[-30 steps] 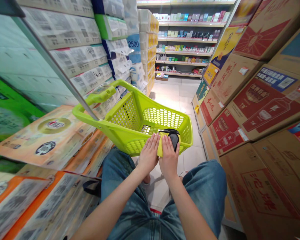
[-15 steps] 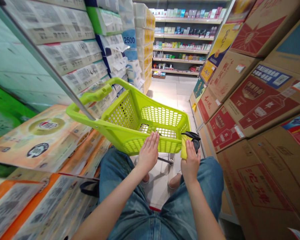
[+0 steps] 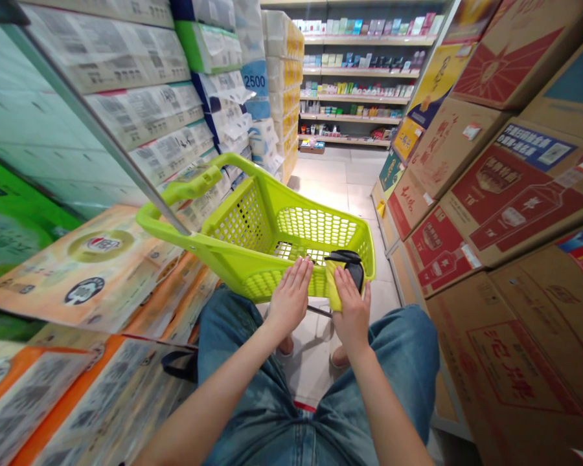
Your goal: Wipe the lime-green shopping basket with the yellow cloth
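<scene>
A lime-green shopping cart basket (image 3: 252, 272) stands crosswise before my knees, with perforated walls and its handle at the left. My left hand (image 3: 291, 291) lies flat against the near rim, fingers stretched out and holding nothing. To its right, my right hand (image 3: 352, 310) presses a yellow-and-black cloth (image 3: 337, 285) against the same rim. The cloth's yellow part is under my fingers, and its black part bulges up beyond them over the basket. The thumb side of my right hand is partly hidden.
Cardboard cartons (image 3: 510, 188) are stacked high on the right. Wrapped paper packs (image 3: 146, 58) and an orange box (image 3: 87, 259) rise on the left. A metal pole (image 3: 107, 142) slants past the cart handle. Tiled floor (image 3: 354, 171) leads to stocked shelves (image 3: 359, 71).
My right hand has slid left along the basket rim with the cloth, closer to my left hand. My left hand has stayed almost in place on the rim.
</scene>
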A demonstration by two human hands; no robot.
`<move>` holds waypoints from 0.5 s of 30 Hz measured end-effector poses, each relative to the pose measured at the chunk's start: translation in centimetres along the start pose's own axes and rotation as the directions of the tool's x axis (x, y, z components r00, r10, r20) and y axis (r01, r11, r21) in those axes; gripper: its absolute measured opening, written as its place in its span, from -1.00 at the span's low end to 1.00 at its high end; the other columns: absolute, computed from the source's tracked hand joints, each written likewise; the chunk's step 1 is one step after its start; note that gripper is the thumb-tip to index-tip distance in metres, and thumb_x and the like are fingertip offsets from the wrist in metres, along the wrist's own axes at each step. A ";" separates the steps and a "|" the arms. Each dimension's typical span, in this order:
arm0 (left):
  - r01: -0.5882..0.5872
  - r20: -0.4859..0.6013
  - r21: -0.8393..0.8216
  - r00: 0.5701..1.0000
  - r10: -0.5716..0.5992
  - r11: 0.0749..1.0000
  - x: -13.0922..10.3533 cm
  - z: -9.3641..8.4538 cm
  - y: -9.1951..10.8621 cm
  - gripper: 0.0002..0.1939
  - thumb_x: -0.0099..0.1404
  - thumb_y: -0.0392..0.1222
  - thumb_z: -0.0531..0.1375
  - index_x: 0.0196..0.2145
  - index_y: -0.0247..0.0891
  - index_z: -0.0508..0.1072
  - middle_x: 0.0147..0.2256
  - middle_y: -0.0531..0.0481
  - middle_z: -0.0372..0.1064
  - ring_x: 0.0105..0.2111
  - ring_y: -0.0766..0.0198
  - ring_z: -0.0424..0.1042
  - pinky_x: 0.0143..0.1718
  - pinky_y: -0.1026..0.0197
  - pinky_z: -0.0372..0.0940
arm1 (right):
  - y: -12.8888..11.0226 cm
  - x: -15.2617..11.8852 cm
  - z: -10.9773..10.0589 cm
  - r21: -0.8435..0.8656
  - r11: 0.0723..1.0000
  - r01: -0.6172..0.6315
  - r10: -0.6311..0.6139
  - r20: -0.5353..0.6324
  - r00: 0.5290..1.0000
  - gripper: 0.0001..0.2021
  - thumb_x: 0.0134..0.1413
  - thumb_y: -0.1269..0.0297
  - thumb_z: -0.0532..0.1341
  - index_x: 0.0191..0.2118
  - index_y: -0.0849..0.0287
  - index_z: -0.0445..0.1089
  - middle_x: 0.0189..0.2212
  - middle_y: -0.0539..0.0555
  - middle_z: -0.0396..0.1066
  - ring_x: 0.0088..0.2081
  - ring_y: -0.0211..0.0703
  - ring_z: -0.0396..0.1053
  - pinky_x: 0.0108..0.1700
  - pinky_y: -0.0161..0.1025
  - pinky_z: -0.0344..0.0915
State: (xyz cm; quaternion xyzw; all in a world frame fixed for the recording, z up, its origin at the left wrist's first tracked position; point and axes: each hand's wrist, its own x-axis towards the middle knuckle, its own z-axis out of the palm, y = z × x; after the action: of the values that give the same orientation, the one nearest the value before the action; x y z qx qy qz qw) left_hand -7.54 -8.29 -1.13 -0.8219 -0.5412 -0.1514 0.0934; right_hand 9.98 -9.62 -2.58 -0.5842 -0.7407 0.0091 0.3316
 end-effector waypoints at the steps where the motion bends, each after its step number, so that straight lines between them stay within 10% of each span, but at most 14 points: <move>1: -0.001 0.004 0.003 1.000 0.001 1.000 0.0 -0.1 0.0 -0.22 0.33 -0.36 -0.02 0.44 -0.42 -0.21 0.45 -0.12 -0.25 0.45 0.15 -0.29 0.43 0.02 -0.12 | 1.3 -0.4 -0.4 0.002 0.999 -0.038 0.038 -0.014 0.999 -0.17 -0.06 0.61 -0.01 0.39 0.04 0.05 0.34 0.08 0.22 0.38 -0.17 0.11 0.45 0.08 -0.36; 7: 0.002 0.005 -0.002 1.000 -0.002 1.000 0.1 0.0 0.2 -0.17 0.32 -0.34 0.00 0.44 -0.42 -0.29 0.45 -0.16 -0.25 0.45 0.13 -0.29 0.43 -0.01 -0.11 | 4.1 -1.2 -1.0 0.015 0.972 -0.233 0.233 -0.104 0.967 -0.17 -0.06 0.58 -0.01 0.40 0.04 0.04 0.32 0.13 0.25 0.37 -0.10 0.13 0.42 0.13 -0.19; 15: -0.007 -0.003 0.009 1.000 0.007 1.000 -0.1 0.2 0.0 -0.22 0.29 -0.36 0.01 0.42 -0.46 -0.13 0.45 -0.17 -0.24 0.46 0.12 -0.31 0.44 0.01 -0.14 | -4.7 1.4 1.5 0.004 1.000 -0.028 0.028 0.021 0.999 -0.18 -0.12 0.63 0.00 0.37 0.18 0.12 0.33 0.12 0.23 0.38 -0.18 0.09 0.44 -0.04 -0.24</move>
State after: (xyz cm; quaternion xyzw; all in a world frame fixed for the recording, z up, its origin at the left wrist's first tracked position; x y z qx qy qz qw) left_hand -7.55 -8.29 -1.38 -0.8232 -0.5388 -0.1497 0.0985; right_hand 5.06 -9.28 -1.21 -0.5937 -0.7359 0.0212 0.3249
